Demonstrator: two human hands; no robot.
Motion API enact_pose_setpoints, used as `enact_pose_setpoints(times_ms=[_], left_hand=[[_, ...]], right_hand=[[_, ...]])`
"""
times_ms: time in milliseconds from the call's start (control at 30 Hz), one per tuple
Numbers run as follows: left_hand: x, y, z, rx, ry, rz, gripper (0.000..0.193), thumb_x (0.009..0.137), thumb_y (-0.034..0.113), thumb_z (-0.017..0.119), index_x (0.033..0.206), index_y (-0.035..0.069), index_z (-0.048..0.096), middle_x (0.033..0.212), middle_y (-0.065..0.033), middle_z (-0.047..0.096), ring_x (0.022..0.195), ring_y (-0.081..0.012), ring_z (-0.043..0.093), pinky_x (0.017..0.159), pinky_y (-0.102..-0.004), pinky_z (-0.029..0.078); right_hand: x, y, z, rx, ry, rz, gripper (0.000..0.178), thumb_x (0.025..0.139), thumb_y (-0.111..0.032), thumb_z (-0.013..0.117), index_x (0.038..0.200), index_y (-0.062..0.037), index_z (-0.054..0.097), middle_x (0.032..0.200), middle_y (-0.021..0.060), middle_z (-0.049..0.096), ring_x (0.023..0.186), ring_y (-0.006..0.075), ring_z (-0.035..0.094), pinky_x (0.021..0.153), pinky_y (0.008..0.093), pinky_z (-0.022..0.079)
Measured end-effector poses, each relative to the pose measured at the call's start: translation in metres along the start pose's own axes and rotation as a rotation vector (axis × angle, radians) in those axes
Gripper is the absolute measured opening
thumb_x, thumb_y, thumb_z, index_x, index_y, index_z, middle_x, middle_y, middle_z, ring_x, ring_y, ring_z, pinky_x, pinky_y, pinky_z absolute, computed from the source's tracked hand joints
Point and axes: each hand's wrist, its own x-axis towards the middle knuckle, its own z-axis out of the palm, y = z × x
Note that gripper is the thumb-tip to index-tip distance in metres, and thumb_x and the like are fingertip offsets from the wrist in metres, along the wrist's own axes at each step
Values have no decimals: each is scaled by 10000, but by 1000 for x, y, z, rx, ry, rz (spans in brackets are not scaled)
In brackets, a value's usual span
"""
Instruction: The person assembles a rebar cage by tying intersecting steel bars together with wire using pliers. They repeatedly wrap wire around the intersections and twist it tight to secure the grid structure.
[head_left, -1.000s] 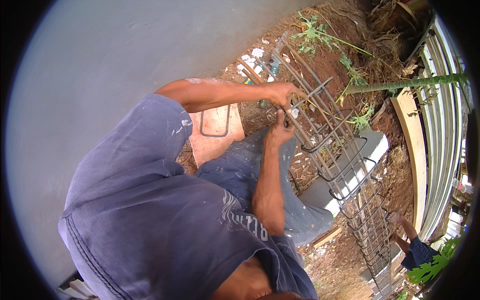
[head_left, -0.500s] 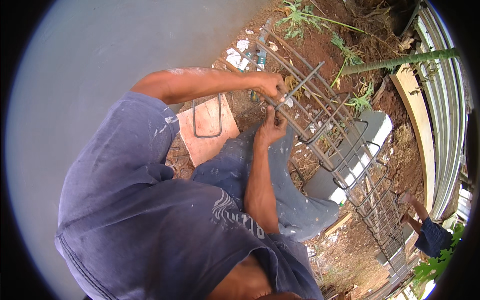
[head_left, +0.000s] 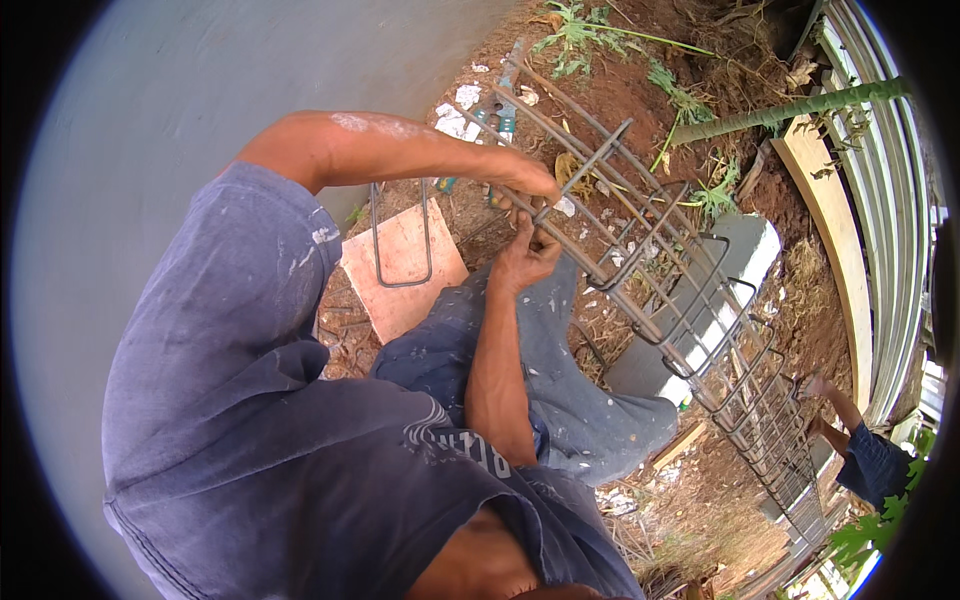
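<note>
A long rebar cage [head_left: 650, 325] of steel bars and square stirrups slants from the upper middle down to the lower right. At its near end my left hand [head_left: 525, 180] reaches over from the left, fingers curled round a long bar beside a stirrup [head_left: 592, 168]. My right hand [head_left: 525, 257] comes from below, thumb and fingers pressed together at the joint of that stirrup and the bar. Anything small between the right fingers is too hidden to make out. Left of my hands, a loose bent stirrup [head_left: 429, 240] lies across a pinkish board [head_left: 385, 255].
Pliers-like tools with green handles [head_left: 507, 125] lie beyond my left hand. A grey-white block [head_left: 745, 245] sits under the cage. A smooth grey surface [head_left: 200, 100] fills the left. Plank [head_left: 825, 200], corrugated sheets [head_left: 880, 200] and another person [head_left: 865, 455] are at right.
The view has shifted slightly, so most things sit a little further left. My left hand has rolled over the bar, its fingers now curling beneath. My right hand stays at the joint.
</note>
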Motion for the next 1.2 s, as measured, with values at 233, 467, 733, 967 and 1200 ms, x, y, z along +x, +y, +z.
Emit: enact_pose_setpoints(times_ms=[233, 467, 733, 967, 1200], left_hand=[[10, -23, 21, -147, 298, 242, 133, 660, 142, 616, 711, 21, 639, 669, -71, 593, 610, -172, 504, 520, -360, 360], [21, -19, 22, -97, 418, 173, 187, 622, 121, 629, 717, -40, 644, 670, -140, 602, 592, -206, 540, 526, -394, 409], [-10, -18, 53, -97, 766, 285, 129, 657, 91, 651, 766, 23, 659, 717, -122, 630, 653, -278, 581, 657, -420, 444], [-17, -54, 87, -46, 1051, 830, 118, 758, 160, 682, 850, 86, 689, 842, -60, 636, 876, -262, 553, 914, -402, 371], [-11, -59, 110, -2, 1174, 983, 102, 764, 96, 670, 859, 71, 702, 853, -58, 618, 900, -229, 567, 973, -419, 372]], right_hand=[[1, -21, -1, 183, -5, 186, 304, 793, -145, 803, 718, -13, 539, 702, 17, 547, 645, 107, 442, 586, 280, 396], [4, -47, -11, 207, -89, 342, 218, 809, -95, 772, 764, 2, 582, 694, 41, 582, 624, 116, 496, 568, 290, 427], [18, -36, -25, 133, -249, 406, 194, 814, -103, 766, 807, 15, 613, 711, 30, 585, 649, 96, 512, 589, 272, 421], [50, -77, -60, -96, -635, 588, 152, 882, -137, 659, 773, -49, 599, 596, -19, 476, 421, 52, 377, 363, 217, 282], [69, -121, -94, -678, -1035, 117, 176, 893, -123, 576, 825, 23, 648, 618, 114, 606, 505, 215, 562, 490, 357, 423]])
